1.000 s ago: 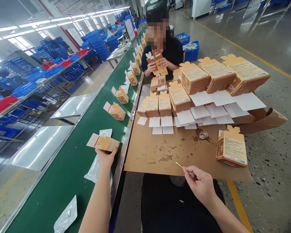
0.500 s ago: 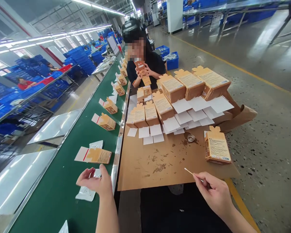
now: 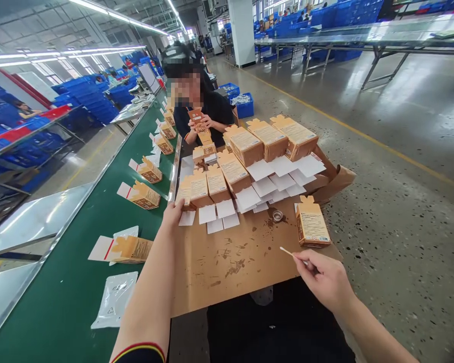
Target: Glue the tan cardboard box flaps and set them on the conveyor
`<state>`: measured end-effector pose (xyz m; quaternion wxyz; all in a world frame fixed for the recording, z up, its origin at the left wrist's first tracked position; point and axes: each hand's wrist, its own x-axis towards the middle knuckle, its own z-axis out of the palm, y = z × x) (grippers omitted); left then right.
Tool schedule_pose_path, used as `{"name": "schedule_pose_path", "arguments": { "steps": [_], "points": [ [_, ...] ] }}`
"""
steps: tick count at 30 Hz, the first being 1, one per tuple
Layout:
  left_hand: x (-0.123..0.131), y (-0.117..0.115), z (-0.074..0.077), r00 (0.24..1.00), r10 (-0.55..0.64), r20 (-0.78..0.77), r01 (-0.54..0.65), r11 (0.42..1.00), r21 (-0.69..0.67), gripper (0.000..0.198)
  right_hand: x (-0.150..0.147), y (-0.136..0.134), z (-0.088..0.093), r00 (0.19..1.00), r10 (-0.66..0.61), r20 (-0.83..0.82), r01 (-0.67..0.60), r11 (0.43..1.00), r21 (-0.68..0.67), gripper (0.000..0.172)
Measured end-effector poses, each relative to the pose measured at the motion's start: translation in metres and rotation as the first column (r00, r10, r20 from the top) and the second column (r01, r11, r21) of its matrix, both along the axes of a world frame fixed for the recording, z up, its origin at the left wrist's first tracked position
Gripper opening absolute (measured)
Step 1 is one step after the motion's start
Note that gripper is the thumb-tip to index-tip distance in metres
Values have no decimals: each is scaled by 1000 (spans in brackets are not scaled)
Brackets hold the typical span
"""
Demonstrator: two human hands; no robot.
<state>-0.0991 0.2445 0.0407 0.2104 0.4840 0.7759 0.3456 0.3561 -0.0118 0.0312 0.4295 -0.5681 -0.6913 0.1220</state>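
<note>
My left hand point(image 3: 172, 216) is at the leftmost small brown carton point(image 3: 187, 195) of the front row, thumb against its near side. It appears to grip that corner; the other fingers are mostly hidden. My right hand point(image 3: 320, 275) pinches a cotton swab point(image 3: 286, 250) by its stick, white tip pointing up and left over the cardboard sheet point(image 3: 212, 267). Beyond that hand stands a single brown carton point(image 3: 312, 224) with its scalloped flap raised. A small round clear dish point(image 3: 277, 216) sits on the cardboard amid wet spots.
Several cartons with white flaps hanging out point(image 3: 267, 186) fill the back of the cardboard. On my left runs a green conveyor belt point(image 3: 71, 297) carrying open cartons point(image 3: 136, 249) and a white plastic packet point(image 3: 115, 300). Opposite, a co-worker point(image 3: 208, 111) holds a carton in both hands.
My left hand has moved from above the belt forward and right to the leftmost carton. My right hand still pinches the swab. The whole view has turned slightly right.
</note>
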Motion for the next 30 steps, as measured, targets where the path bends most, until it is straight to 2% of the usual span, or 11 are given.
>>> {"name": "schedule_pose_path", "arguments": {
  "steps": [4,7,10,12,14,16,19,21,23,26,30],
  "points": [
    [-21,-67,3,980,120,157,-125,992,23,60,23,48,20,982,23,186,14,980,-198,29],
    [-21,-135,-2,888,113,446,-180,978,110,76,28,92,30,933,110,343,28,926,-376,26],
    [6,-200,-16,701,48,712,-235,958,166,89,25,123,30,873,192,449,59,872,-487,26],
    [32,-231,-27,634,54,771,-232,965,123,92,24,134,26,842,240,482,60,848,-527,28],
    [58,-249,-37,596,61,801,-196,978,71,90,23,139,24,816,280,505,56,833,-551,29],
    [79,-255,-43,581,60,812,-132,991,21,87,24,142,24,789,298,537,61,833,-550,30],
    [101,-249,-44,596,43,802,-55,998,-13,83,26,146,30,755,294,586,71,852,-519,29],
    [110,-240,-41,622,12,783,-24,1000,3,81,28,143,32,764,250,595,81,877,-473,29],
    [115,-232,-38,653,-20,757,9,1000,19,80,24,128,28,810,193,554,52,917,-395,29],
    [116,-222,-35,677,-76,732,97,995,13,80,-1,84,4,896,209,391,-125,965,-230,29],
    [113,-219,-38,723,-75,686,107,994,-4,83,-68,17,-44,918,333,218,-324,943,-77,29]
  ]
}}
